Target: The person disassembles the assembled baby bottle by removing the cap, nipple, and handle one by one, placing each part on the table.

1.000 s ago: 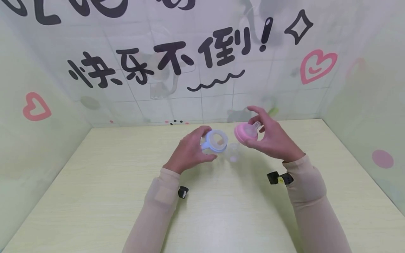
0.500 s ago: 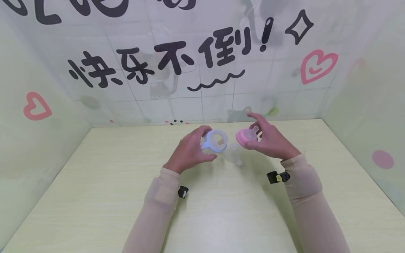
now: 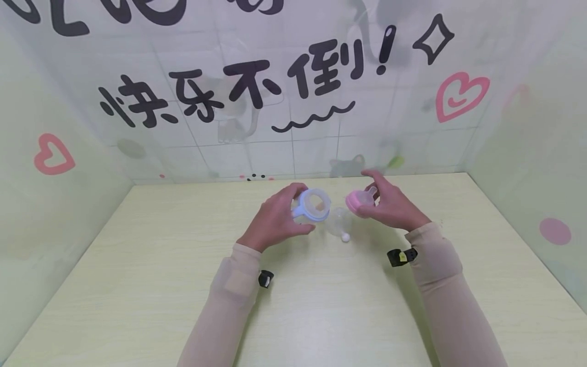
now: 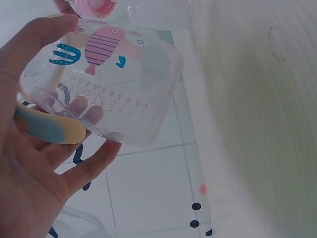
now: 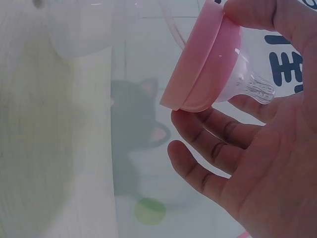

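Near the centre of the head frame, the left grip [image 3: 277, 216], thumb and fingers spread wide around it, holds a clear bottle [image 4: 131, 87]; just to its right, the right grip [image 3: 392, 204] pinches a pink cap [image 3: 358, 203] with a clear teat [image 5: 255, 89], above the surface [image 3: 321, 306].

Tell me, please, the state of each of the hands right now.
Left hand: holding the clear fish-print bottle.
Right hand: holding the pink collar with the clear teat.
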Demonstrator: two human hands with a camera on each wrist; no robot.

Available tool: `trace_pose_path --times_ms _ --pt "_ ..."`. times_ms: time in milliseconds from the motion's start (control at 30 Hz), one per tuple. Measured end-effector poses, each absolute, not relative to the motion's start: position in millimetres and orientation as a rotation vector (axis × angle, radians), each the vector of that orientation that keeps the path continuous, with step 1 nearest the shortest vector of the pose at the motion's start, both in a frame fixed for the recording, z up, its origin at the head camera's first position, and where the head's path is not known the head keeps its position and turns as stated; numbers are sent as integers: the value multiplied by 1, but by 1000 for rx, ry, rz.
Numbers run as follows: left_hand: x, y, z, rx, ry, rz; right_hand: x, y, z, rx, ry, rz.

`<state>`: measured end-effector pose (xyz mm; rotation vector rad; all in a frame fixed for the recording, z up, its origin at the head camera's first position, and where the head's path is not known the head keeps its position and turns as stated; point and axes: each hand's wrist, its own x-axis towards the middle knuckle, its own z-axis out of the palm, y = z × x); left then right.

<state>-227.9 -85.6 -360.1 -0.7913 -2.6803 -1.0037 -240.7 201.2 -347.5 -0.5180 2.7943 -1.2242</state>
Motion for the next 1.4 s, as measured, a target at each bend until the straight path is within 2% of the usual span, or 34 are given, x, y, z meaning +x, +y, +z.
trace_pose_path --times_ms 533,1400 --pt "-228 -85 -361 -798 -2680 -987 -246 206 -364 -457 2742 -1061" --pt "-228 -85 -362 -800 -2682 -993 -250 204 -377 -525 2736 -879"
